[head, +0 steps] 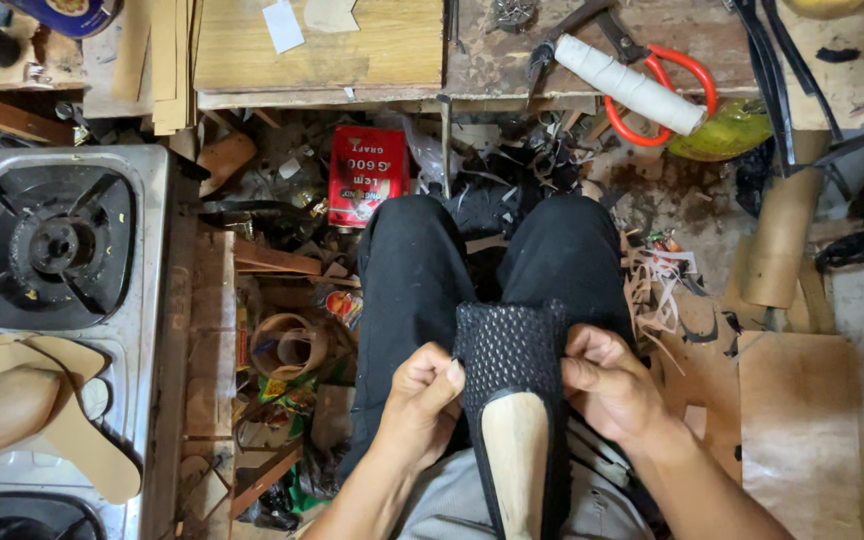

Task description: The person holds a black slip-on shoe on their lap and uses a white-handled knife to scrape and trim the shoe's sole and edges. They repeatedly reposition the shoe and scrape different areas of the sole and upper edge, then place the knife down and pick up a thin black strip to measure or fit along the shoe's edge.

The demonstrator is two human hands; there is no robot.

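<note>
1. The left hand [420, 392] pinches the left edge of a black mesh upper [510, 350], thumb over the top and fingers curled under, closed on the fabric.
2. The right hand [607, 385] grips the upper's right edge in the same way, thumb on top, closed on the mesh.
3. The upper is stretched over a wooden last [515, 455] that lies between the two hands, resting on the person's lap against the black trousers [402, 270].
4. The last's long axis runs straight away from the body: the toe end, covered in mesh, points forward past the hands, and the bare wood runs back toward the wrists.
5. Both hands sit level with each other on opposite sides of that axis, so neither is nearer; each touches the mesh just where the covered part meets the exposed wood.
6. Ahead of the hands, beyond the knees, a red box [368, 175] lies on the cluttered floor among scraps.
7. Farther ahead, on the wooden surface [352, 50], lie red-handled scissors [677, 95] and a white roll [627, 85], the roll across the scissors.
8. Well off to the left of the left hand stands a gas stove [52, 245], with tan insole cutouts [72, 420] lying on its near part.
9. To the right of the right hand lies a brown cardboard sheet [802, 430], flat on the floor, and beyond it a cardboard tube [782, 240].
</note>
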